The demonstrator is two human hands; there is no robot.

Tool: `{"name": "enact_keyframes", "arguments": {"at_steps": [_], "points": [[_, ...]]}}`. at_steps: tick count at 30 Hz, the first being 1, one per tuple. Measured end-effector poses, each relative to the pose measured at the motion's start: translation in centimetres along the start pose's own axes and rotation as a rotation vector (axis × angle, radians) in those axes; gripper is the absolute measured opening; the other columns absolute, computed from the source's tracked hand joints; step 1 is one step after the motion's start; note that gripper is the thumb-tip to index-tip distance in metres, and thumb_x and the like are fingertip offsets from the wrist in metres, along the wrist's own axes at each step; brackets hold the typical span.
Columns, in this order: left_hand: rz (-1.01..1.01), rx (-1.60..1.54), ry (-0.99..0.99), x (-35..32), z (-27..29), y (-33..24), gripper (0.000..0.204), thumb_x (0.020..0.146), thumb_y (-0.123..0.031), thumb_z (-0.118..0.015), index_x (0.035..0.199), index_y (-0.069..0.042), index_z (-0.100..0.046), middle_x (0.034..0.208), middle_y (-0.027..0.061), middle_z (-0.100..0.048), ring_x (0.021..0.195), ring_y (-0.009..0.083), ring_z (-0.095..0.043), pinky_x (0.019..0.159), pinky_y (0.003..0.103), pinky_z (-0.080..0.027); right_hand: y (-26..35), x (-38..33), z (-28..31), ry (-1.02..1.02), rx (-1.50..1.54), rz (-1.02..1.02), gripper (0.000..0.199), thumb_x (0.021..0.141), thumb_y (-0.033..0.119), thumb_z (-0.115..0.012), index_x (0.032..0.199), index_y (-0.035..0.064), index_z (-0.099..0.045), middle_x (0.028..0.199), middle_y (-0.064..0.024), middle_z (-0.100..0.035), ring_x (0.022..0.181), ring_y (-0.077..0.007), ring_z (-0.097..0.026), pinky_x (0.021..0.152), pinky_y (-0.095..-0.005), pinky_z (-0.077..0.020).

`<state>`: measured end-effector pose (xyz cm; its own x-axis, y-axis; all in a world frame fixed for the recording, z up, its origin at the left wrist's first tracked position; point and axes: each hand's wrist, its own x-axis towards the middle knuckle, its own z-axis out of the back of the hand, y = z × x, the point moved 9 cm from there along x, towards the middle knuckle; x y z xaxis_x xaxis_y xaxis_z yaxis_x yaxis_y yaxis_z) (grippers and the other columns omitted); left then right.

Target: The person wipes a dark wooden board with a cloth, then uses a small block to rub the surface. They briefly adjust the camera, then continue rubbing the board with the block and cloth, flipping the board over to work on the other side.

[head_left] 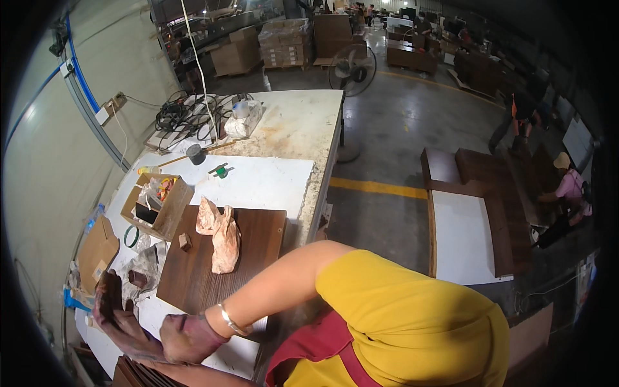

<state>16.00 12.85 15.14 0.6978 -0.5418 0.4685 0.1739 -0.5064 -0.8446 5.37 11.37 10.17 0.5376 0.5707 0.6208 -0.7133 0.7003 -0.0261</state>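
My left hand (126, 330) reaches over the left side of the table, its dark-stained fingers stretched out and apart. My right hand (190, 337), also stained, is curled closed against the base of my left hand; what its fingers hold, if anything, is hidden. A bracelet circles the right wrist. Beyond my hands lies a dark brown wood-grain panel (187, 284). On it rest a crumpled, reddish-stained cloth (225, 244) and a small brown block (185, 242). Beside the panel, a small dark brown piece (137, 278) sits on crumpled clear plastic (147, 263).
A cardboard box (177, 206) of small items stands behind the panel, near a green ring (131, 237). Farther back are a dark cup (196, 155), a green-and-dark object (221, 171) and tangled cables (177, 116). A fan (351, 69) stands beyond the table; people work at right.
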Motion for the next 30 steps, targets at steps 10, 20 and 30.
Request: {"name": "enact_keyframes", "arguments": {"at_steps": [10,20,30], "points": [[-0.336,1.006,-0.144,-1.4,-3.1,1.5,0.027,0.09,-0.019,-0.055,0.113,-0.007,-0.062,0.118,0.0111,-0.061,0.113,0.0277,-0.055,0.097,0.036,-0.044,-1.2,-3.0,4.6,0.227,0.504,-0.11,0.008,0.075,0.012,-0.064,0.075,0.0074,-0.057,0.067,-0.0109,-0.059,0.062,-0.03,-0.06,0.06,-0.042,-0.0458],[-0.056,1.396,-0.041,-3.7,-1.6,5.3,0.031,0.089,-0.021,-0.056,0.115,-0.009,-0.067,0.12,0.0193,-0.063,0.113,0.0344,-0.057,0.097,0.043,-0.044,-6.5,1.7,6.4,0.221,0.178,-0.411,0.031,0.091,0.035,-0.059,0.089,0.0046,-0.064,0.081,-0.0185,-0.064,0.078,-0.0351,-0.065,0.069,-0.0448,-0.0506],[0.095,0.226,-0.014,-0.8,6.6,14.8,0.026,0.091,-0.014,-0.046,0.107,0.002,-0.059,0.103,0.0159,-0.06,0.101,0.0258,-0.056,0.092,0.039,-0.044,-6.8,2.3,-3.9,0.142,0.048,-0.174,0.011,0.079,0.011,-0.055,0.074,0.0035,-0.062,0.073,-0.0172,-0.061,0.071,-0.0288,-0.063,0.064,-0.0445,-0.0524]]}}
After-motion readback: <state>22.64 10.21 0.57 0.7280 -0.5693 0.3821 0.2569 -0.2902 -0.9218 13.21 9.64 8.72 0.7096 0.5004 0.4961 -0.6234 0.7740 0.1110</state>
